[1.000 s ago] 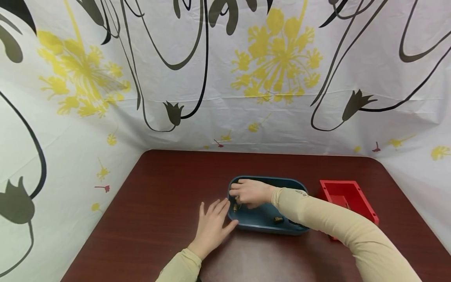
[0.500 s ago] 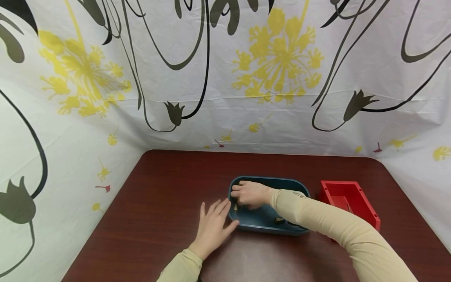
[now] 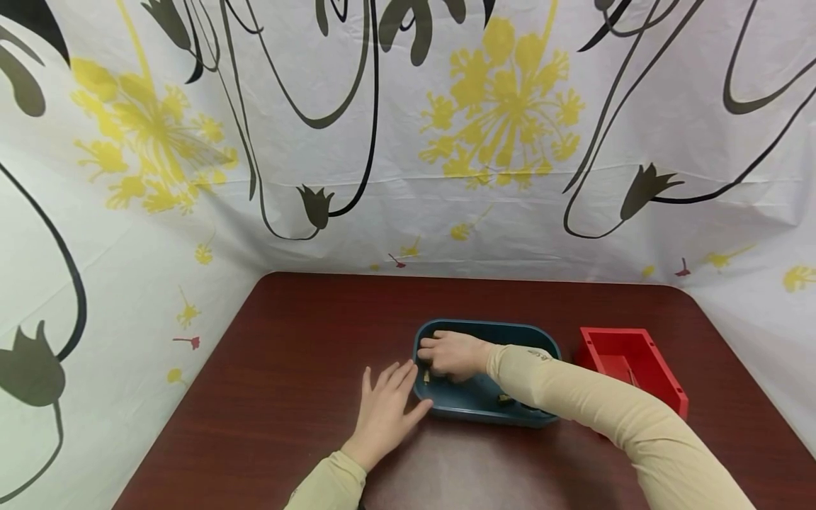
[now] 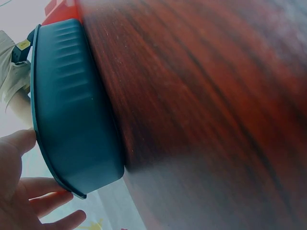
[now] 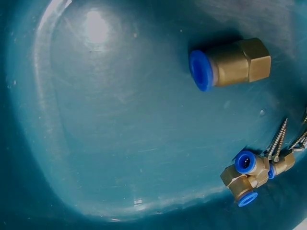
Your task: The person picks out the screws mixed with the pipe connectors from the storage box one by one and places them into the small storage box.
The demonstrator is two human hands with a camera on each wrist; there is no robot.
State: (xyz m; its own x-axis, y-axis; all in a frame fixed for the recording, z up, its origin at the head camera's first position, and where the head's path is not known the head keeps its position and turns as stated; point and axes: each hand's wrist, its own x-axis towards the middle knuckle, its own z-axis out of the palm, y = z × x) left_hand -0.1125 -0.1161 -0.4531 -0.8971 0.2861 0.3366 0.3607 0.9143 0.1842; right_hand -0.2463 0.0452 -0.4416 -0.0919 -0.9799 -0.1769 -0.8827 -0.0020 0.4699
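Note:
A blue-green tray (image 3: 487,411) stands on the table. My left hand (image 3: 385,414) is at its left end, fingers straight and spread; in the left wrist view, fingertips (image 4: 29,141) touch the rim. Reaching into the tray's left part is my right hand (image 3: 455,354), knuckles up and fingers bent downward; what they touch is hidden. The right wrist view shows no hand. There a brass push-in fitting (image 5: 235,64) with a blue collar lies alone on the tray floor. Several more fittings (image 5: 249,177) are bunched beside pointed screws (image 5: 278,141).
A red bin (image 3: 666,375) stands right of the tray, partly behind the right sleeve (image 3: 593,386); something thin shows inside it. The dark wooden table (image 3: 306,368) ends at a patterned cloth (image 3: 357,156) behind and at the sides.
My right hand has shifted slightly toward the near side of the tray, its fingers less visible than before. The left hand stays in place at the rim.

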